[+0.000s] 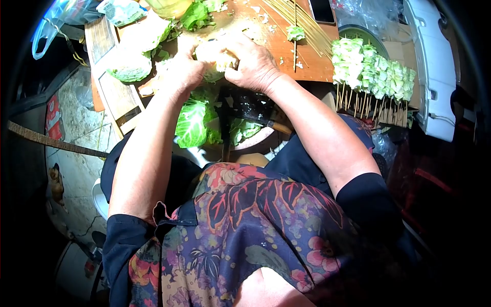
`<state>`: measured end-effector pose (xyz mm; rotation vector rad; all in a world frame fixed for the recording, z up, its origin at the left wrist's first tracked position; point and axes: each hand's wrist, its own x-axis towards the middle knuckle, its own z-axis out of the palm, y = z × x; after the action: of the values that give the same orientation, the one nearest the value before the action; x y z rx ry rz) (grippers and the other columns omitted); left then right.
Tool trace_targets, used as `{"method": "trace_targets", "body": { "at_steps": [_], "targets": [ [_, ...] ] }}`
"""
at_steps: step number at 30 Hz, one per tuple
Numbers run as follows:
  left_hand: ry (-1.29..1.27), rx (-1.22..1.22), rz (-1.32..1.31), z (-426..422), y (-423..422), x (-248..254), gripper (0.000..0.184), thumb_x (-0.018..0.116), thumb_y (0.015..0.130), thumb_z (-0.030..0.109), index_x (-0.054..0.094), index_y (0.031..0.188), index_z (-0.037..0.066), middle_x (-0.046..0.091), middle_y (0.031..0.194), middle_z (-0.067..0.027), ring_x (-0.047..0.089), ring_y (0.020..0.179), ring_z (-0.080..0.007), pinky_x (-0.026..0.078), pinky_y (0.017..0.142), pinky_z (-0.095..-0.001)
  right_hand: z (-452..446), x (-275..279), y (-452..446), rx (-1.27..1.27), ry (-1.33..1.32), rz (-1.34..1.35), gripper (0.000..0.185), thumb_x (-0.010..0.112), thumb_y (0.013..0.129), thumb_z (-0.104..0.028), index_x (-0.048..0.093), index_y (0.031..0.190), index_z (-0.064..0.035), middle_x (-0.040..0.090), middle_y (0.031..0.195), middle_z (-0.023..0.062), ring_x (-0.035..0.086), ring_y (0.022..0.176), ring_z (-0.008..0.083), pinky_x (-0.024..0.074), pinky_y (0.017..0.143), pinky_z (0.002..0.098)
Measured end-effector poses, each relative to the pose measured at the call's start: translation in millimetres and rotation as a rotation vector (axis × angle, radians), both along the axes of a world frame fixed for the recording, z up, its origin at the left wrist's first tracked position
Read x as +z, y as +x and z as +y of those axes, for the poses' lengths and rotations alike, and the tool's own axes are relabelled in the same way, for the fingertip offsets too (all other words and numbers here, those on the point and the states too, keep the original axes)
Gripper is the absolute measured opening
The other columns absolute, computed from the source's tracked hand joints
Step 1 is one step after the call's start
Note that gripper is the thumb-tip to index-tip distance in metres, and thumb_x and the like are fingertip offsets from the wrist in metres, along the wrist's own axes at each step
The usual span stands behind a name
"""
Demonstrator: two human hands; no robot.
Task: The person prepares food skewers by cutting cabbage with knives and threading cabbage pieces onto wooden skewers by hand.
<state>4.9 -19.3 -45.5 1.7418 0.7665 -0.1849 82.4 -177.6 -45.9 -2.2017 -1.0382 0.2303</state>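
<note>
My left hand (192,69) and my right hand (254,62) are closed on a pale piece of cabbage (212,53) at the near edge of the wooden board. The fingers partly cover it, and bright light washes out its details. Below my hands, a dark broad-bladed cleaver with a wooden handle (279,127) lies over a basin. Green cabbage leaves (193,123) hang beside the blade. To the left of my hands lie larger cabbage pieces (130,66). A loose green leaf (195,16) rests behind them.
Thin bamboo skewers (302,25) lie across the board (319,66), one carrying a bit of cabbage (295,34). Several loaded cabbage skewers (373,71) are stacked at the right, beside a white plastic container (432,66). A dark phone-like object (322,10) sits at the back.
</note>
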Motion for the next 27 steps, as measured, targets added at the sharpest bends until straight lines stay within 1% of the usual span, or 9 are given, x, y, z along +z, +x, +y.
{"method": "trace_targets", "body": {
  "at_steps": [3, 4, 6, 9, 11, 18, 24, 26, 27],
  "targets": [
    [0.057, 0.012, 0.032, 2.2, 1.4, -8.7, 0.050, 0.065, 0.083, 0.003, 0.049, 0.131, 0.004, 0.064, 0.102, -0.0126, 0.064, 0.082, -0.0165, 0.054, 0.065, -0.0288, -1.5, -2.1, 0.8, 0.064, -0.035, -0.084, 0.036, 0.063, 0.071, -0.023, 0.057, 0.106, -0.0189, 0.056, 0.105, 0.0075, 0.061, 0.093, 0.0297, 0.0521, 0.082, 0.0394],
    [0.056, 0.012, 0.033, 2.2, 1.0, -8.7, 0.050, 0.065, 0.083, 0.003, 0.049, 0.131, 0.004, 0.064, 0.102, -0.0126, 0.064, 0.082, -0.0165, 0.054, 0.065, -0.0288, -1.8, -3.1, 0.2, 0.060, -0.039, -0.087, 0.036, 0.063, 0.071, -0.022, 0.057, 0.106, -0.0187, 0.056, 0.106, 0.0070, 0.061, 0.092, 0.0294, 0.0525, 0.081, 0.0394],
    [-0.082, 0.051, 0.010, 2.4, 1.3, -7.0, 0.049, 0.064, 0.084, 0.002, 0.049, 0.131, 0.003, 0.065, 0.102, -0.0134, 0.064, 0.083, -0.0168, 0.055, 0.066, -0.0289, -2.8, -2.0, -1.5, 0.055, -0.044, -0.092, 0.036, 0.063, 0.071, -0.021, 0.057, 0.106, -0.0186, 0.055, 0.106, 0.0065, 0.061, 0.092, 0.0291, 0.0528, 0.081, 0.0394],
    [-0.119, 0.061, 0.023, 2.6, 1.5, -4.4, 0.047, 0.063, 0.085, 0.001, 0.049, 0.130, 0.002, 0.065, 0.103, -0.0138, 0.065, 0.083, -0.0171, 0.055, 0.067, -0.0291, -6.0, 2.8, -4.3, 0.035, -0.043, -0.047, 0.040, 0.064, 0.069, -0.018, 0.057, 0.108, -0.0186, 0.055, 0.106, 0.0064, 0.061, 0.091, 0.0282, 0.0536, 0.078, 0.0389],
    [-0.122, 0.060, 0.018, 0.9, 1.1, -0.3, 0.047, 0.062, 0.085, 0.001, 0.049, 0.130, 0.002, 0.065, 0.103, -0.0138, 0.065, 0.083, -0.0173, 0.055, 0.067, -0.0292, -8.4, 0.3, -3.8, 0.069, -0.018, -0.077, 0.045, 0.063, 0.067, -0.015, 0.056, 0.111, -0.0188, 0.055, 0.105, 0.0067, 0.061, 0.090, 0.0277, 0.0542, 0.077, 0.0387],
    [-0.073, 0.057, 0.040, 3.1, 0.9, -5.7, 0.047, 0.062, 0.085, 0.001, 0.049, 0.130, 0.002, 0.064, 0.104, -0.0143, 0.065, 0.083, -0.0180, 0.055, 0.068, -0.0303, -9.7, 1.5, -6.6, 0.050, 0.011, -0.063, 0.042, 0.062, 0.067, -0.015, 0.055, 0.109, -0.0167, 0.055, 0.105, 0.0072, 0.061, 0.092, 0.0280, 0.0537, 0.078, 0.0383],
    [-0.131, 0.021, 0.026, -0.4, -0.6, 9.5, 0.051, 0.064, 0.082, 0.003, 0.048, 0.131, 0.001, 0.064, 0.103, -0.0160, 0.064, 0.084, -0.0185, 0.054, 0.066, -0.0296, -7.9, 2.4, -2.8, 0.077, -0.087, -0.023, 0.040, 0.062, 0.069, -0.018, 0.054, 0.108, -0.0156, 0.055, 0.107, 0.0085, 0.060, 0.096, 0.0295, 0.0524, 0.081, 0.0401],
    [-0.149, 0.039, 0.012, -2.2, -0.5, 8.9, 0.053, 0.065, 0.081, 0.004, 0.047, 0.132, 0.002, 0.064, 0.104, -0.0160, 0.064, 0.084, -0.0187, 0.053, 0.067, -0.0295, -6.7, 6.5, -3.2, 0.055, -0.237, 0.002, 0.044, 0.064, 0.070, -0.020, 0.054, 0.113, -0.0165, 0.055, 0.112, 0.0086, 0.059, 0.101, 0.0289, 0.0516, 0.084, 0.0405],
    [-0.167, 0.056, -0.002, -3.4, 0.0, 8.6, 0.056, 0.066, 0.081, 0.006, 0.047, 0.133, 0.003, 0.064, 0.104, -0.0161, 0.064, 0.085, -0.0189, 0.053, 0.069, -0.0294, -7.2, 4.4, -5.0, 0.054, -0.238, 0.003, 0.044, 0.064, 0.070, -0.020, 0.054, 0.113, -0.0165, 0.055, 0.112, 0.0086, 0.059, 0.101, 0.0289, 0.0516, 0.084, 0.0405]
  ]
}}
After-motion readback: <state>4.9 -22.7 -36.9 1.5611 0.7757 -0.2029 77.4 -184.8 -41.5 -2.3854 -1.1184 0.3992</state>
